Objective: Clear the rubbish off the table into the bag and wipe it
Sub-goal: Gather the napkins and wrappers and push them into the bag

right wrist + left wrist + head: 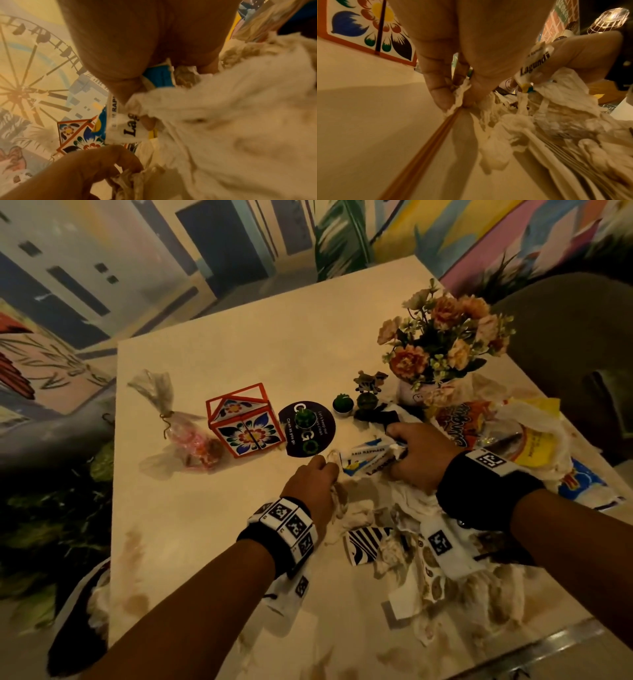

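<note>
Cream tabletop [212, 542], stained brown near the front edge. Rubbish sits front-right: crumpled stained tissues [356, 513], a black-and-white striped wrapper [364, 542], a blue/white carton [366, 460] marked "Lagundi", an orange snack packet [459, 422] and a yellow/white plastic bag [534, 436] by the right edge.

L hand [313, 484] is just left of the carton, fingers [440, 94] curled, pinching a shred of tissue against the table. R hand [419, 453] is on top of the carton w/ fingers curled round it plus a wad of white tissue; wrist view shows the thumb [120, 83] pressed on the carton's printed side.

Further back, apart from the litter: a floral box w/ orange frame [246, 426], a cellophane sweet pouch [191, 440] to its left, a round black coaster [308, 429] w/ a small green cactus [305, 417] on it, a 2nd cactus [343, 404], and a flower pot [442, 347].
</note>
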Available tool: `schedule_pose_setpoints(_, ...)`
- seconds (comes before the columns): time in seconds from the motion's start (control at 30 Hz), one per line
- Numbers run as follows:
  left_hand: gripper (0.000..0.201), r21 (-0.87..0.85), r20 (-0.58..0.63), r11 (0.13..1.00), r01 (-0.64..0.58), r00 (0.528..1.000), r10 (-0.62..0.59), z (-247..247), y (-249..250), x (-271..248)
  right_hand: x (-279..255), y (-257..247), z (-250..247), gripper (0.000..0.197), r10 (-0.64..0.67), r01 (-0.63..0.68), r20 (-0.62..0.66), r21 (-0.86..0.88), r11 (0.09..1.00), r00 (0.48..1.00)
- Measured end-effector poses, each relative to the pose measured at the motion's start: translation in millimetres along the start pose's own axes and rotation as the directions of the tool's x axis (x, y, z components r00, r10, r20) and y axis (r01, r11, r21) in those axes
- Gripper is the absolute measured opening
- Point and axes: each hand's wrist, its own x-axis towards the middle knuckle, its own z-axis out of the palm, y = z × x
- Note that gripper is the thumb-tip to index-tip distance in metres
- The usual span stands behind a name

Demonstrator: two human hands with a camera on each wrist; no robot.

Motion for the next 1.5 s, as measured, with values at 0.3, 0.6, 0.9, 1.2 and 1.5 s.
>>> schedule_pose_setpoints(0.3, 0.049, 0.062, 0.042, 0.989, 0.136, 0.989, -0.139, 2.6, 14.4, 3.7, -5.6, -4.0, 5.1, 0.05, 0.003, 0.005, -0.059, 0.141, 0.99, 0.998)
schedule_pose_setpoints(0.6, 0.026, -0.124, 0.014, 0.98, 0.156, 0.988, -0.155, -0.5, 4.0, 3.9, -9.9, -15.9, -3.8, 0.047, 0.025, 0.03, -0.17, 0.315, 0.948, 0.985)
schedule_pose_setpoints(0.9, 0.026, -0.536, -0.232, 0.839, 0.089, 0.941, -0.248, -16.2, -10.6, -4.4, -22.8, -50.0, -31.2, 0.064, -0.002, 0.143, -0.285, 0.474, 0.869, 0.959)
schedule_pose_setpoints(1.2, 0.03, -0.617, -0.225, 0.783, 0.081, 0.935, -0.274, -17.6, -14.2, -9.8, -10.4, -51.1, -25.6, 0.08, 0.081, 0.057, -0.225, 0.548, 0.834, 0.971)
schedule_pose_setpoints(1.5, 0.012, -0.623, -0.245, 0.78, 0.059, 0.932, -0.267, -19.9, -18.5, -13.4, -8.2, -48.2, -17.8, 0.063, 0.045, 0.109, -0.252, 0.566, 0.817, 0.967)
